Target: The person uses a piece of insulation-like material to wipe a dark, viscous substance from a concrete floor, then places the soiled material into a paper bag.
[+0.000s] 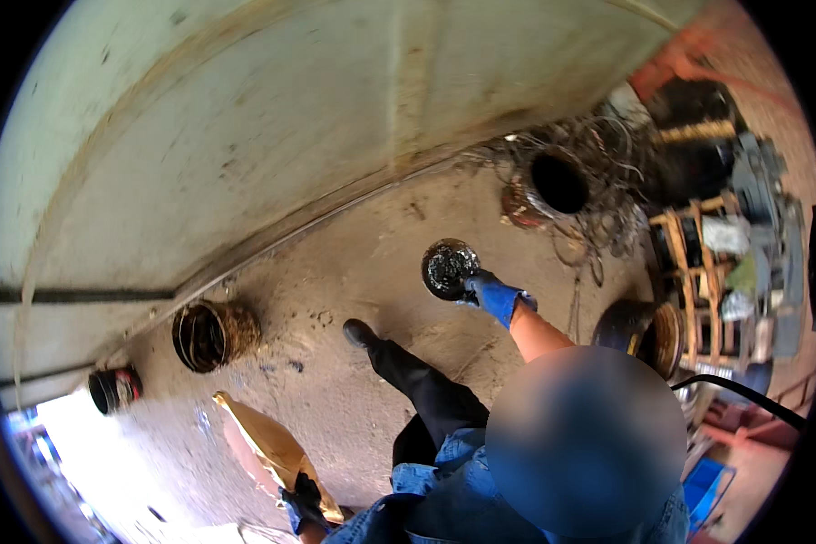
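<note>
Right hand (496, 296), blue-gloved, is closed on the near edge of the pot (444, 269), which sits out ahead of the body; I cannot tell whether it clears the floor (381, 238). Left hand (302, 501), in a dark glove, grips the lower end of the sheet (267, 437), low at the left. Status, as I judge it: both items are secured, the pot's contents are not emptied out, and setting down either item is left. The pot is round, its filling black, wet-looking and speckled with glints. The sheet is tan, long and creased, probably paper or card. Outward, I note a grime-coated cylindrical bucket (241, 335), a small black can (102, 393), tangled wire (618, 231) around a dark-mouthed drum (523, 201), and a pale, stained, ribbed wall (281, 136) beyond gritty ground.
</note>
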The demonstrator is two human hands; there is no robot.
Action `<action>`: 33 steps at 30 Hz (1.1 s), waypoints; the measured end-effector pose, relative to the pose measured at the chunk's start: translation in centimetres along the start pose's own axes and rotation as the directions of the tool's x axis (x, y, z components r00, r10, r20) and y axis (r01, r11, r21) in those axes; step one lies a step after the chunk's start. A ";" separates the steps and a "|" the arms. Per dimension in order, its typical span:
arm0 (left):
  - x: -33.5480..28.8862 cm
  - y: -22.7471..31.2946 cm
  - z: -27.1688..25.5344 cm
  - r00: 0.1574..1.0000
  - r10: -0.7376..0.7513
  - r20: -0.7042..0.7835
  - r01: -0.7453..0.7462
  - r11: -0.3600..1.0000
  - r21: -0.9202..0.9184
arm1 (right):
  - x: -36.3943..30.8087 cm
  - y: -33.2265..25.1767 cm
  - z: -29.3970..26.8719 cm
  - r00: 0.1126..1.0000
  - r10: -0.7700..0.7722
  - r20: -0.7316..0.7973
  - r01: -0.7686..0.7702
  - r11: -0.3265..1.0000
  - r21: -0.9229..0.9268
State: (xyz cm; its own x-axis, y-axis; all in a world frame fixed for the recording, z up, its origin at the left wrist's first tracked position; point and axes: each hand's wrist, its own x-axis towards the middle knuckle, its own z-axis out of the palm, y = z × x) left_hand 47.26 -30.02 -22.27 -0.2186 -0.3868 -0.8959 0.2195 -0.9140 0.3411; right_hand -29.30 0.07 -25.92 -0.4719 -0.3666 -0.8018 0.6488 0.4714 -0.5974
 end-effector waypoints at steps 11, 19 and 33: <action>-4.2 -14.8 26.1 0.990 -0.109 -0.086 0.120 0.982 0.142 | -10.8 10.6 -22.2 0.984 0.139 -0.113 -0.008 0.660 0.751; -3.4 -27.6 44.5 0.986 -0.162 -0.043 0.167 0.968 0.189 | -10.5 21.5 -45.5 0.966 0.073 -0.249 0.150 0.628 0.764; 4.4 -35.0 62.1 0.996 -0.088 0.010 0.083 0.966 0.243 | -16.7 15.1 -60.9 0.860 0.128 -0.493 0.286 0.680 0.675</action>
State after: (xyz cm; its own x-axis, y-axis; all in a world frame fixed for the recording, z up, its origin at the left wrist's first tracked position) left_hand -20.42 -7.33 -20.44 -0.2464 -0.3058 -0.9197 -0.0370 -0.9453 0.3242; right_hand -48.00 62.16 -22.46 -0.6176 0.1405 -0.7738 0.7094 -0.3254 -0.6252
